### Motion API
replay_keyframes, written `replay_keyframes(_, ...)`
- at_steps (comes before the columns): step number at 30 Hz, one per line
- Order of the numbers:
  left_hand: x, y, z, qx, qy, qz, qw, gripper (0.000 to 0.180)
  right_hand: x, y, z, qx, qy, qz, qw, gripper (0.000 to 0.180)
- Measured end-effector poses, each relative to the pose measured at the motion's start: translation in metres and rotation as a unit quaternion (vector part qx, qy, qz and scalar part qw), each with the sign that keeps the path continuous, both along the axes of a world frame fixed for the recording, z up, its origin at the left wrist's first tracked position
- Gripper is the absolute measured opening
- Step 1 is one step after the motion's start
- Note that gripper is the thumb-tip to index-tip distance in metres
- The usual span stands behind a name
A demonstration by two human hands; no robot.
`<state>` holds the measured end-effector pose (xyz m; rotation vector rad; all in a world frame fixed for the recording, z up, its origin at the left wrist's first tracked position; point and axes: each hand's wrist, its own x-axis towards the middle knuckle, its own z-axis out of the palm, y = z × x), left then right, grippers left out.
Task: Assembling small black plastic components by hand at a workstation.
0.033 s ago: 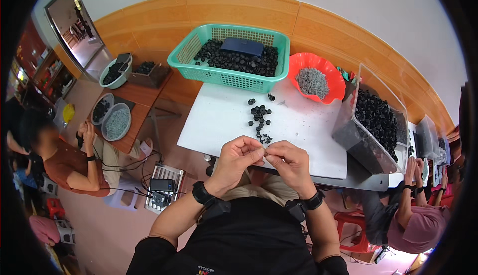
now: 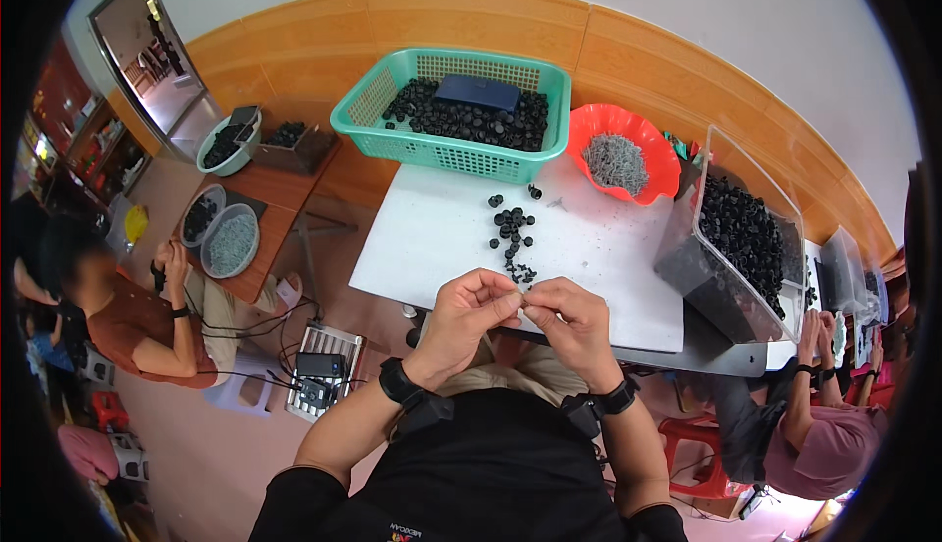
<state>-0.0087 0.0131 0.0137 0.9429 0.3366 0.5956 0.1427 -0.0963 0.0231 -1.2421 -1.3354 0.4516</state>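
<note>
My left hand [image 2: 475, 312] and my right hand [image 2: 571, 318] meet at the near edge of the white tabletop [image 2: 422, 228]. Thumb and fingers of each are pinched together, tip to tip. Whatever lies between the fingertips is too small and too covered to name. Just beyond my hands, several small black plastic caps [image 2: 512, 218] are scattered in a loose column, with smaller black pieces [image 2: 523, 274] at its near end.
At the back stands a green basket [image 2: 451, 159] of black caps with a dark blue box [image 2: 478, 92] on them. Right of it are a red bowl [image 2: 665, 154] of grey screw-like pieces and a clear bin [image 2: 687, 267] of black parts. Co-workers sit left and right.
</note>
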Motion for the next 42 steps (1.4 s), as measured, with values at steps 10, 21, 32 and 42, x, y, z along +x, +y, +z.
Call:
replay_keyframes(10, 0.012, 0.037, 0.001, 0.513, 0.237, 0.220, 0.795, 0.020, 0.005, -0.007, -0.007, 0.026, -0.012, -0.099, 0.995, 0.007)
replay_keyframes(21, 0.037, 0.057, -0.007, 0.613, 0.389, 0.169, 0.667, 0.021, 0.015, -0.019, -0.020, 0.016, 0.030, -0.117, 0.993, 0.007)
replay_keyframes(32, 0.030, 0.054, -0.008, 0.561, 0.297, 0.191, 0.749, 0.018, 0.022, -0.019, -0.036, 0.014, 0.139, -0.071, 0.988, 0.009)
replay_keyframes(42, 0.021, 0.018, 0.005, 0.567, 0.168, 0.184, 0.785, 0.022, 0.018, 0.003, -0.025, -0.015, 0.135, -0.034, 0.990, 0.009)
